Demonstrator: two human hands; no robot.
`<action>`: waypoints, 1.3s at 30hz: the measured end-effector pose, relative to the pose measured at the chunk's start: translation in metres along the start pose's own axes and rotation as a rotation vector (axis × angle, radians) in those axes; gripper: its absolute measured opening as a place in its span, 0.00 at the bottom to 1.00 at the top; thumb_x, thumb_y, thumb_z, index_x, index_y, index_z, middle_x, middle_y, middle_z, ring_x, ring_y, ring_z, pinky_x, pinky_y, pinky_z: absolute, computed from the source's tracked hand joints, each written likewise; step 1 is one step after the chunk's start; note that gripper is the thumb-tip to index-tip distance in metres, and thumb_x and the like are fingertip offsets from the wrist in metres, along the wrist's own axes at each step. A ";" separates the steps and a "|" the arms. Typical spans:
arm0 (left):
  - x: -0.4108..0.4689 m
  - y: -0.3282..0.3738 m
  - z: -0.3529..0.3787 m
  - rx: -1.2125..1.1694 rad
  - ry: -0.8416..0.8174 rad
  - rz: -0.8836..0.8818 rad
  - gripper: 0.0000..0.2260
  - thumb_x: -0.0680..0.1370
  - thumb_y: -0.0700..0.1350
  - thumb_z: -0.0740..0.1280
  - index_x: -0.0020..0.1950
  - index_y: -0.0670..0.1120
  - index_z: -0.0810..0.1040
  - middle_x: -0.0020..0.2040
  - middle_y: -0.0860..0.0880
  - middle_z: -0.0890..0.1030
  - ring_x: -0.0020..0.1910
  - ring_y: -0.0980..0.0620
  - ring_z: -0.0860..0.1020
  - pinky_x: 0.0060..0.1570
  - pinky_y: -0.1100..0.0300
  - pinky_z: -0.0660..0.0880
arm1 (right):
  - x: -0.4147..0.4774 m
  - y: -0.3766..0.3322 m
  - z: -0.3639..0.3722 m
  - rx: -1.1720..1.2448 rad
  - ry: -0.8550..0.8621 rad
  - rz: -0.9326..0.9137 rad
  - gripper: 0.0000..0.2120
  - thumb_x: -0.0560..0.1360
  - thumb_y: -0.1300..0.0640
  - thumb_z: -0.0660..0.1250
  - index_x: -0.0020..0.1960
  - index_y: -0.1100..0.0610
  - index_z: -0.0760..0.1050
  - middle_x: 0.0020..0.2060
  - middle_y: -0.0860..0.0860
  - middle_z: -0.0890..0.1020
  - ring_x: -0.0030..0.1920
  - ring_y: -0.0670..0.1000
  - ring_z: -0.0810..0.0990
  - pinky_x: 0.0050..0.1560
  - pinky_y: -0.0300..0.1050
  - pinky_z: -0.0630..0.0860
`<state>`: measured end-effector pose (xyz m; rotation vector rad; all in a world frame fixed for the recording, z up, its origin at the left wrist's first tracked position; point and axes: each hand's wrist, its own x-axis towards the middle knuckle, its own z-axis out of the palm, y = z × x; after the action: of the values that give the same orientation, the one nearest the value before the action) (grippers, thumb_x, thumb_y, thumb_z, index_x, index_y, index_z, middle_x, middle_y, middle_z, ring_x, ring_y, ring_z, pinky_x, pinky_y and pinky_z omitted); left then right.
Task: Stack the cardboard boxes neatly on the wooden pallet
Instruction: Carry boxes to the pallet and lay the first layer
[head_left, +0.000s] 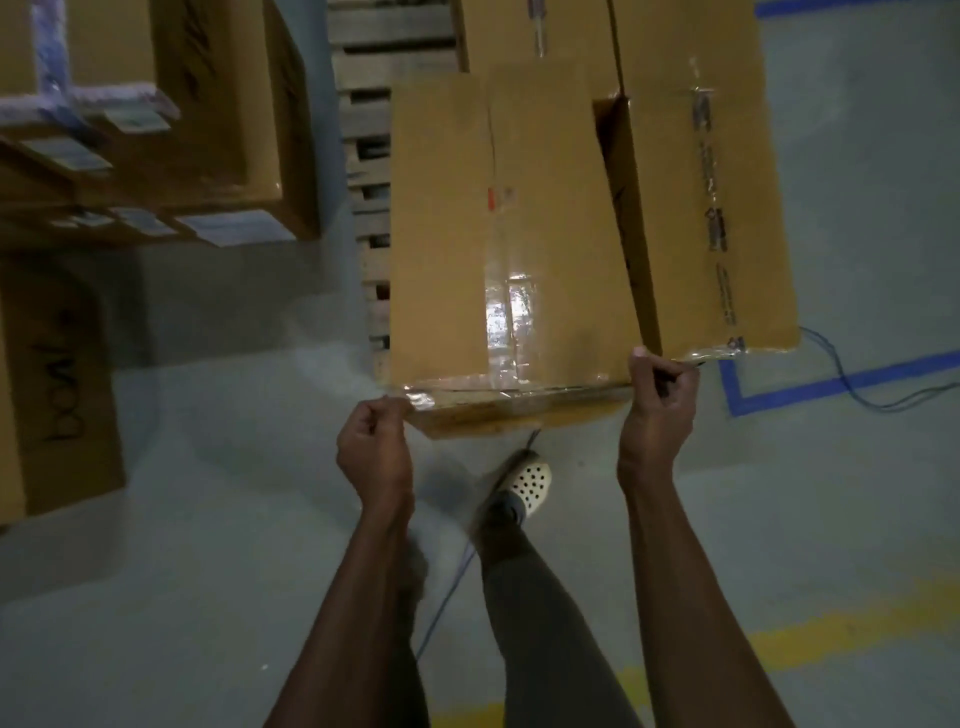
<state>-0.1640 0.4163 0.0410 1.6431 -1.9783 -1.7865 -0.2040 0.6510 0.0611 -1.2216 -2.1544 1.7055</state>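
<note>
— What is nearest?

— A leg in smooth grey cloth (535, 597), and a pale clog (530, 480) dotted with round holes. It stands on the matt grey floor (208, 571), beyond a worn yellow line (831, 629).

— And the hands?

— The right grip (660, 400) is curled round the near right corner of the cardboard box (441, 234), thumb lying up the edge. The left grip (371, 447) is curled tight at the near left corner, against the glossy tape. I cannot tell whether it truly pinches the corner.

— Where is that box?

— Over the slats of the wooden pallet (363, 119), long and flat-topped. A shiny clear tape strip runs down its seam and along the near edge. Whether it rests fully on the wood is hidden.

— What is beside it?

— A second brown box (727, 156) close on its right, with a dark gap between them farther back. Its tape (711, 208) bears blurred dark print. Blue floor tape (831, 384) and a thin blue cable (852, 387) lie on the floor past it.

— Farther left?

— The pallet's rough, pale planks, then a stack of cartons (223, 104) with whitish labels. A dim carton with handwriting (57, 374) stands on the floor at the left edge.
</note>
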 end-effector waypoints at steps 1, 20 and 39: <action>0.008 -0.018 0.016 0.039 -0.036 -0.034 0.06 0.74 0.43 0.73 0.38 0.51 0.83 0.37 0.53 0.83 0.40 0.51 0.80 0.48 0.50 0.80 | 0.020 0.022 0.001 -0.053 -0.017 0.017 0.11 0.78 0.48 0.72 0.55 0.53 0.77 0.55 0.50 0.83 0.58 0.48 0.81 0.54 0.32 0.76; 0.161 -0.045 0.192 0.463 -0.376 -0.229 0.35 0.76 0.48 0.73 0.81 0.50 0.63 0.77 0.47 0.70 0.73 0.43 0.71 0.64 0.50 0.71 | 0.218 0.127 0.110 -0.650 -0.391 0.242 0.39 0.74 0.35 0.70 0.78 0.51 0.63 0.76 0.54 0.68 0.75 0.59 0.67 0.73 0.65 0.64; 0.173 0.005 0.269 0.668 -0.414 -0.014 0.29 0.66 0.49 0.67 0.68 0.51 0.71 0.63 0.49 0.76 0.57 0.45 0.77 0.58 0.43 0.77 | 0.303 0.067 0.155 -0.325 -0.099 0.270 0.29 0.74 0.43 0.74 0.71 0.52 0.73 0.64 0.50 0.77 0.58 0.49 0.76 0.52 0.42 0.74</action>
<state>-0.4078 0.4917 -0.1521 1.4734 -3.0076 -1.6757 -0.4567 0.7344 -0.1607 -1.6064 -2.4991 1.5780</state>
